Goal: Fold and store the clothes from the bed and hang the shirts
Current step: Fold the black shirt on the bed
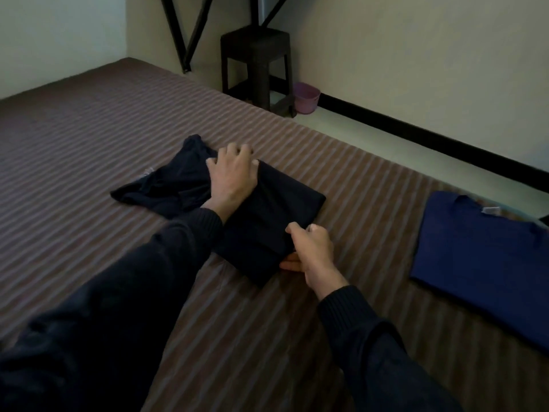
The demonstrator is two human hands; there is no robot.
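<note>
I'm in a plain bedroom at home: striped bed, dark stool just beyond its far edge.

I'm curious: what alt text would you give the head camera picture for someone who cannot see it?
A person folds a dark garment on a striped bed: the left hand presses on it and the right hand pinches its near edge. A folded blue shirt lies to the right.

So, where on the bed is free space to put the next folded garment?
Bare striped bed lies left of the dark garment, and a strip lies between it and the blue shirt. The right edge is crowded.
</note>
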